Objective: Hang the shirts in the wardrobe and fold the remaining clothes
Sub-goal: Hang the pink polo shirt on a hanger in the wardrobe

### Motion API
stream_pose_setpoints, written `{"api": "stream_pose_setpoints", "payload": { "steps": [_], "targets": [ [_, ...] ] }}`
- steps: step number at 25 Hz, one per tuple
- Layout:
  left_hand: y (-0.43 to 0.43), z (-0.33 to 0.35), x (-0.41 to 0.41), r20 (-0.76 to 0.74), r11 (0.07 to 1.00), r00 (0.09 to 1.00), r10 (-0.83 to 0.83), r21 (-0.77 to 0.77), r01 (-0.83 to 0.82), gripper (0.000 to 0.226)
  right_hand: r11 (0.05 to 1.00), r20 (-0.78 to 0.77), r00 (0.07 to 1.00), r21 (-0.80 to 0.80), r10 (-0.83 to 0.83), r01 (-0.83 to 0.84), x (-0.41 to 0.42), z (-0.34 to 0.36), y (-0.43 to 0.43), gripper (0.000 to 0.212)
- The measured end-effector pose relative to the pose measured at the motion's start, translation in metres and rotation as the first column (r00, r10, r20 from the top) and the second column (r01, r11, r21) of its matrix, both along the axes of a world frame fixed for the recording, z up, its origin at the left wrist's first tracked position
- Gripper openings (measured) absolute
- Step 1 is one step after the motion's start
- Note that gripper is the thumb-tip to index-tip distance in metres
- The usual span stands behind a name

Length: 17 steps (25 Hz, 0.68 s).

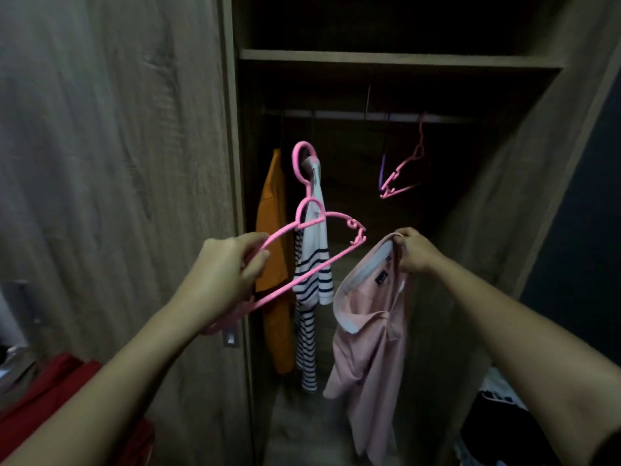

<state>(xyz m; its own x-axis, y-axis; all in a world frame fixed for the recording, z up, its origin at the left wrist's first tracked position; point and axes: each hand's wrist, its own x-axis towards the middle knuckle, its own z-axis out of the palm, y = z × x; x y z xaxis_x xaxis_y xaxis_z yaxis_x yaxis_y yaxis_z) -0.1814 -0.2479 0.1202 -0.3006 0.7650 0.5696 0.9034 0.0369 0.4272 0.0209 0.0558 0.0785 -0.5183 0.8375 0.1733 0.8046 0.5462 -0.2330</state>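
My left hand grips a pink plastic hanger by one shoulder, with its hook pointing up in front of the open wardrobe. My right hand pinches the collar of a pale pink polo shirt, which dangles freely to the right of the hanger. The hanger and the shirt are apart. Inside, an orange garment and a white shirt with dark stripes hang at the left. Further right on the rail, an empty pink hanger hangs beside a purple one.
A wooden shelf crosses the wardrobe above the rail. The closed wooden door fills the left. Red cloth lies at lower left, and dark and white clothes lie at lower right. The wardrobe's right half holds no garments.
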Motion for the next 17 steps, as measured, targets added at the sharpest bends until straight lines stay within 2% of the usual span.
{"api": "stream_pose_setpoints", "payload": {
  "steps": [3, 7, 10, 12, 14, 16, 17],
  "targets": [
    [-0.019, -0.004, -0.003, -0.036, 0.986, 0.986, -0.164, 0.001, 0.164, 0.028, 0.995, 0.039, 0.995, 0.022, 0.097, -0.098, 0.0, 0.006, -0.006, 0.059],
    [0.006, -0.037, -0.007, -0.125, 0.961, 0.959, -0.255, 0.076, 0.266, 0.033, 0.971, 0.156, 0.963, 0.066, 0.219, -0.231, -0.014, 0.027, -0.036, 0.072],
    [0.043, -0.074, -0.003, -0.072, 0.958, 0.963, -0.26, 0.102, 0.266, 0.051, 0.926, 0.062, 0.932, 0.107, 0.356, -0.361, -0.027, 0.048, -0.067, 0.077],
    [0.056, -0.086, -0.002, -0.034, 0.936, 0.961, -0.274, 0.218, 0.275, 0.047, 0.91, 0.016, 0.927, 0.183, 0.376, -0.372, -0.022, 0.066, -0.082, 0.064],
    [0.061, -0.082, -0.007, -0.098, 0.888, 0.954, -0.284, 0.348, 0.3, 0.047, 0.878, -0.001, 0.929, 0.329, 0.369, -0.348, -0.006, 0.08, -0.089, 0.049],
    [0.066, -0.07, -0.016, -0.228, 0.828, 0.935, -0.27, 0.44, 0.347, 0.046, 0.847, 0.009, 0.938, 0.427, 0.346, -0.317, 0.008, 0.088, -0.09, 0.053],
    [0.07, -0.064, -0.022, -0.313, 0.821, 0.926, -0.21, 0.459, 0.341, 0.043, 0.842, 0.037, 0.952, 0.459, 0.302, -0.285, 0.01, 0.091, -0.088, 0.058]
  ]
}}
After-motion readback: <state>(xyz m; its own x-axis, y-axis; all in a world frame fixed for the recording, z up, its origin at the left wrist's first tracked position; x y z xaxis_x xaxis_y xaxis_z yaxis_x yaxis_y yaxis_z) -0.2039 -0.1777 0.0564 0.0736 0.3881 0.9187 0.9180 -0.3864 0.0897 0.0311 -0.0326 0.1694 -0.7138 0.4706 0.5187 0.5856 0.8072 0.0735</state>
